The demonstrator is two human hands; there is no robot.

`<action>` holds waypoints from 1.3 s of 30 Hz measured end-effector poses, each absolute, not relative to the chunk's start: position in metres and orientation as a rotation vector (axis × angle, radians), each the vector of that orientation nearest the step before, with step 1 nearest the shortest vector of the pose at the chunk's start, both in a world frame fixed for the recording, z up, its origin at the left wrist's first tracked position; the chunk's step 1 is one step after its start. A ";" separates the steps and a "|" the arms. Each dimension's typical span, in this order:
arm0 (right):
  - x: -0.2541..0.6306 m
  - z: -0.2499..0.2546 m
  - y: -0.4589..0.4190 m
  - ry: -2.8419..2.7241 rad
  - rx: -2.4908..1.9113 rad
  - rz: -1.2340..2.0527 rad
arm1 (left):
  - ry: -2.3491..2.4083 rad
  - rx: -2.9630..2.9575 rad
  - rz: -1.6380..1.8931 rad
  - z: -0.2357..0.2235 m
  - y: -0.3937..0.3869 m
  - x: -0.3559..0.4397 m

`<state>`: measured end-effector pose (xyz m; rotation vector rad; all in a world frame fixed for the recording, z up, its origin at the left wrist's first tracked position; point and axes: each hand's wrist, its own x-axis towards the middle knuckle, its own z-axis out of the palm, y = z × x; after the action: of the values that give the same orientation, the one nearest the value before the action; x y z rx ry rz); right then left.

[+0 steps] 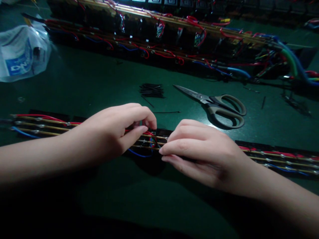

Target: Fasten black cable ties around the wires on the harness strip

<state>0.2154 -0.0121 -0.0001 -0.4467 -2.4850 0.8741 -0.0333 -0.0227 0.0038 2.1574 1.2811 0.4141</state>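
A long, narrow strip assembly with brass-coloured rods, red and blue wires and black blocks lies across the green table under both hands. My left hand rests over its middle, fingers curled and thumb near the index finger beside the red wires; what is between them, if anything, is hidden. My right hand is closed just to the right, fingertips pinching a thin black cable tie that runs over the rods. Beyond the hands are a bundle of black cable ties and one loose tie.
Scissors with grey-black handles lie behind my right hand, blades pointing left. Larger wired assemblies stretch across the back. A plastic bag with blue print sits at the far left. Dark scraps lie at the right.
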 end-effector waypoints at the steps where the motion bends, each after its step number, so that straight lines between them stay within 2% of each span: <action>1: 0.216 0.000 -0.012 -2.481 -0.458 0.868 | 1.299 2.134 0.412 0.005 -0.022 -0.033; 9: 0.215 -0.003 -0.010 -2.442 -0.501 0.863 | 1.305 2.065 0.510 0.009 -0.023 -0.033; 18: 0.217 -0.005 -0.011 -2.439 -0.499 0.914 | 1.085 2.631 0.566 0.004 -0.041 -0.032; 27: 0.218 -0.004 -0.011 -2.449 -0.493 0.921 | 0.998 2.646 0.634 0.001 -0.038 -0.031; 39: 0.217 -0.002 -0.010 -2.464 -0.490 0.866 | 0.985 2.708 0.533 0.001 -0.037 -0.030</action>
<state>0.2171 -0.0104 -0.0025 -0.4896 -2.4640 0.8658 -0.0303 -0.0371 0.0009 2.7084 0.9847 0.5331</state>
